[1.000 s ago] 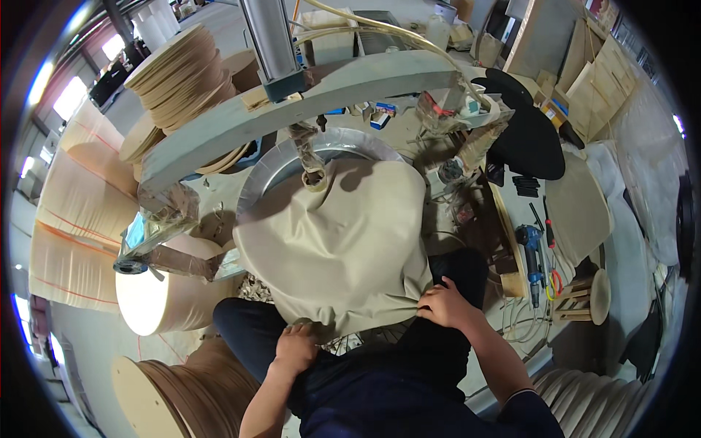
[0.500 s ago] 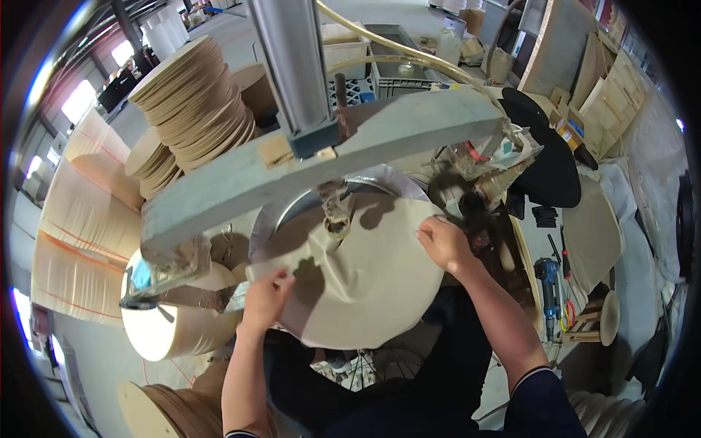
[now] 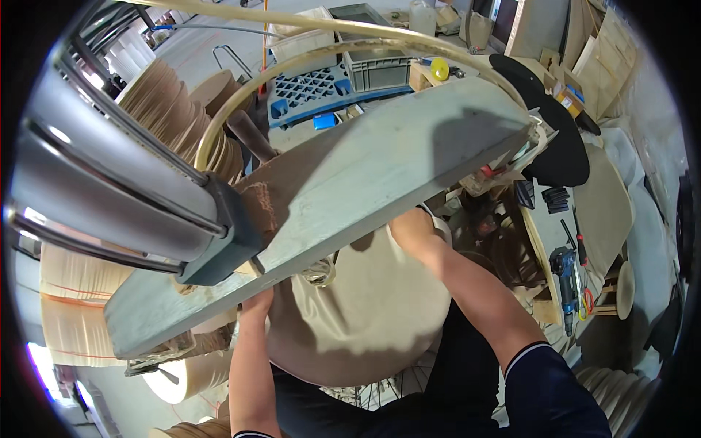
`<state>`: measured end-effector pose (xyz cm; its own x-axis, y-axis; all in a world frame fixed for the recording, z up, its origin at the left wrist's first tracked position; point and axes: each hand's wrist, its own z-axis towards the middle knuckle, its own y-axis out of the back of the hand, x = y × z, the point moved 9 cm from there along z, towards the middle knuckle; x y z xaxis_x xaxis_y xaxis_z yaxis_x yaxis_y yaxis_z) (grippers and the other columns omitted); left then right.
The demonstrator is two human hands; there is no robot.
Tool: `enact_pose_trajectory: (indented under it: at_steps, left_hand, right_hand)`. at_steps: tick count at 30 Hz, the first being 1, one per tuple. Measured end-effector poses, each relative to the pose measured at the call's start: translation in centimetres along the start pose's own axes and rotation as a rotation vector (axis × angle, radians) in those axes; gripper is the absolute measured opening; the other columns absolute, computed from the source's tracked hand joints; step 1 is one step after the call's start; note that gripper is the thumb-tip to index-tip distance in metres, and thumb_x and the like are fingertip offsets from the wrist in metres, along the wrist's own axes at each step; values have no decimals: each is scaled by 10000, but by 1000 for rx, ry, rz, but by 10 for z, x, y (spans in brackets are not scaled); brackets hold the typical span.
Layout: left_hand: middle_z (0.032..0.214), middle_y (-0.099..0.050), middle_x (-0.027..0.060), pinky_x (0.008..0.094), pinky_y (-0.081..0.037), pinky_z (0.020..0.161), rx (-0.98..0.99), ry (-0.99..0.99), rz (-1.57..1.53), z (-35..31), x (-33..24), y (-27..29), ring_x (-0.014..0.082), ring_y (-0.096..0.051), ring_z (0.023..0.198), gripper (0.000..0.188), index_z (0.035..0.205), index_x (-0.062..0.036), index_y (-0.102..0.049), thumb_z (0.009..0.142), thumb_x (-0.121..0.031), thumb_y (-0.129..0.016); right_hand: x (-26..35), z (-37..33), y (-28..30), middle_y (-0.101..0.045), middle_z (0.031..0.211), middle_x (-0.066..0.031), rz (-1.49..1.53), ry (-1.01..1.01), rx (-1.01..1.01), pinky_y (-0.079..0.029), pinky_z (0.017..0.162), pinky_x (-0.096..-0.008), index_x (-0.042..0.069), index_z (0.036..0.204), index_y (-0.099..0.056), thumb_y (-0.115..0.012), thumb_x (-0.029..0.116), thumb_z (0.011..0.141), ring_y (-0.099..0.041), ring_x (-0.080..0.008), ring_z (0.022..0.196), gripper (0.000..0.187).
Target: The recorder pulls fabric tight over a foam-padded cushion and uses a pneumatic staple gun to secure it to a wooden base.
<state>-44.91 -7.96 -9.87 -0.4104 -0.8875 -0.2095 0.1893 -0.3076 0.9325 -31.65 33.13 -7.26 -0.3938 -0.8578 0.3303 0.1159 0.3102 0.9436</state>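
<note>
A round of smooth beige leather-like material [image 3: 365, 321] lies in front of me, creased near its middle, its far part covered by a grey beam [image 3: 365, 182]. On its left side my left hand [image 3: 257, 301] reaches in under the beam, its fingers out of sight. My right hand [image 3: 413, 228] rests at the material's far right edge, and the beam hides its fingers too. Between the hands, a fitting wrapped in clear plastic [image 3: 318, 273] pokes out below the beam. A thick silver cylinder [image 3: 117, 190] with metal rods joins the beam at the left.
A pale hose [image 3: 328, 47] arches above the beam. Beyond stand a blue plastic pallet [image 3: 303, 91] and a grey crate [image 3: 376, 69]. Stacked round boards [image 3: 171, 106] rise at the far left. At right a blue power driver [image 3: 564, 285] lies near a small stool [image 3: 624, 290].
My view has shifted closer, so the beam and cylinder loom larger. Both hands have gone farther in along the material's sides, and their fingers have passed out of sight behind the beam.
</note>
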Motion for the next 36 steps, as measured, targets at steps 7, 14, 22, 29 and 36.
enact_pose_trajectory:
  at_steps: [7,14,22,29,36]
  left_hand:
    - [1075,-704,285,511,-497,948,-244,-74,35,15,-2,69,474,-647,1038,316,1049,34,-726,834,-192,-673]
    - [1121,-725,236,521,-488,986,-158,-158,-52,37,18,73,450,-645,1131,302,1145,-6,-728,912,-185,-660]
    - [1199,-701,241,509,-471,1027,10,-89,-51,39,17,58,438,-620,1192,343,1215,-13,-703,958,-226,-624]
    - [1267,-679,245,498,-456,1062,153,32,-45,26,17,47,427,-599,1246,380,1276,-18,-681,998,-261,-592]
    - [1447,-578,234,438,-428,1106,48,272,-219,-71,22,78,393,-550,1329,524,1466,9,-506,1083,-347,-501]
  right_hand:
    - [3,-6,51,-657,1043,-125,307,48,-307,-550,760,-520,80,930,-649,-650,159,915,-674,-397,902,81]
    - [-8,16,78,-709,1056,-91,344,142,-539,-551,739,-463,108,1034,-722,-654,204,913,-682,-382,912,168]
    - [21,54,111,-735,1133,-131,495,161,-734,-505,937,-459,69,1037,-732,-616,314,943,-664,-339,1115,287]
    - [-1,42,42,-680,1226,-174,181,80,-113,-491,968,-480,73,1193,-685,-572,314,983,-609,-372,1177,339]
    - [-82,-74,53,-706,1101,-192,623,-164,-251,-492,946,-464,33,1160,-669,-565,389,1026,-630,-414,1083,394]
